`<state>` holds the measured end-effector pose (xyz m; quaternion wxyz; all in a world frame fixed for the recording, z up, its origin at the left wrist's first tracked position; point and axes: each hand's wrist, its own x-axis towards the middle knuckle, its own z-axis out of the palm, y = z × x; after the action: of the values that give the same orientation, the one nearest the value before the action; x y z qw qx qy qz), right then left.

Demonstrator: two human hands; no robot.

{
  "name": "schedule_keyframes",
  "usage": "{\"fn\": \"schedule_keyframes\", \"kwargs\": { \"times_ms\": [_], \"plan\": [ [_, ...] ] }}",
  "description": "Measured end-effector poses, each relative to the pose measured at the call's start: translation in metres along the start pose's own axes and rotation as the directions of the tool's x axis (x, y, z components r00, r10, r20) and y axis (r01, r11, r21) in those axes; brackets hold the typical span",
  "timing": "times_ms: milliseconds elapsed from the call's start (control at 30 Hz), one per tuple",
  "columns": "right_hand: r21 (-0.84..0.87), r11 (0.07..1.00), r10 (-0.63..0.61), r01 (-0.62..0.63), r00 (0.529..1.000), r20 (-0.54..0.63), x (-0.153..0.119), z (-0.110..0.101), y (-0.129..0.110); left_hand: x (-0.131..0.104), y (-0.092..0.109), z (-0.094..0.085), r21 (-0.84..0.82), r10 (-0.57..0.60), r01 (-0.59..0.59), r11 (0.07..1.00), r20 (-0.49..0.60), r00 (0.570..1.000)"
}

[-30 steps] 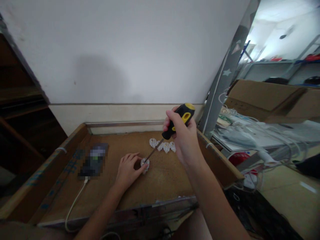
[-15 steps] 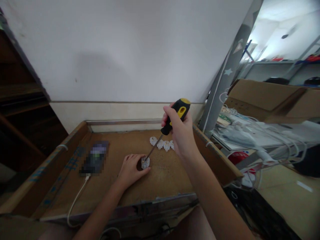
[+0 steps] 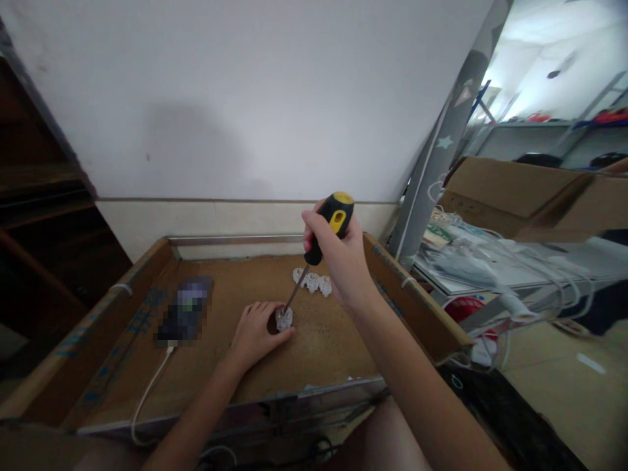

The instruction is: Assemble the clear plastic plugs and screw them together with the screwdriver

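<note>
My right hand (image 3: pixel 338 252) is wrapped round the black and yellow handle of a screwdriver (image 3: pixel 336 212). Its shaft slants down to the left, and the tip meets a small clear plastic piece (image 3: pixel 284 319). Thumb and fingers of my left hand (image 3: pixel 258 332) grip that piece from the left, against the cardboard surface. What the tip touches inside the piece is too small to make out. Just beyond, a row of similar clear plastic pieces (image 3: pixel 313 282) lies on the cardboard, partly behind the screwdriver.
A phone-like, blurred device (image 3: pixel 184 311) with a white cable (image 3: pixel 153 386) lies at left. The cardboard-lined tray (image 3: pixel 417 314) has raised sides. On the right, a grey post (image 3: pixel 426 176) stands by a table with bagged items, cables and an open carton (image 3: pixel 505 190).
My right hand and the screwdriver handle have shifted left, making the shaft steeper. The left hand still holds the clear piece in the same place.
</note>
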<state>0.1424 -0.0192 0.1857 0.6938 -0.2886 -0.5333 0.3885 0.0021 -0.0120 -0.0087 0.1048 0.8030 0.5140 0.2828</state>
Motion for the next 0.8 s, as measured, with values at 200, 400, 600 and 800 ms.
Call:
{"fn": "schedule_keyframes", "kwargs": {
  "times_ms": [200,400,600,800],
  "plan": [
    [0.041,0.998,0.039,-0.038,0.999,-0.029,0.0026,-0.0052,-0.0001,-0.0004,0.0007,-0.001,-0.009,0.002,-0.002,1.0,0.007,1.0],
    [0.054,0.997,0.064,-0.063,0.997,-0.032,0.0032,-0.0065,-0.0012,-0.0004,-0.0005,0.0002,-0.016,0.001,-0.001,1.0,0.004,1.0],
    [0.045,0.996,0.074,-0.073,0.997,-0.032,0.0034,-0.008,-0.0003,-0.0005,-0.0007,0.0003,-0.015,0.0,0.0,1.0,-0.003,1.0],
    [0.04,0.997,0.074,-0.072,0.996,-0.046,0.0035,-0.008,-0.003,-0.0001,-0.0016,0.001,-0.012,-0.003,0.003,1.0,0.002,1.0]
  ]
}}
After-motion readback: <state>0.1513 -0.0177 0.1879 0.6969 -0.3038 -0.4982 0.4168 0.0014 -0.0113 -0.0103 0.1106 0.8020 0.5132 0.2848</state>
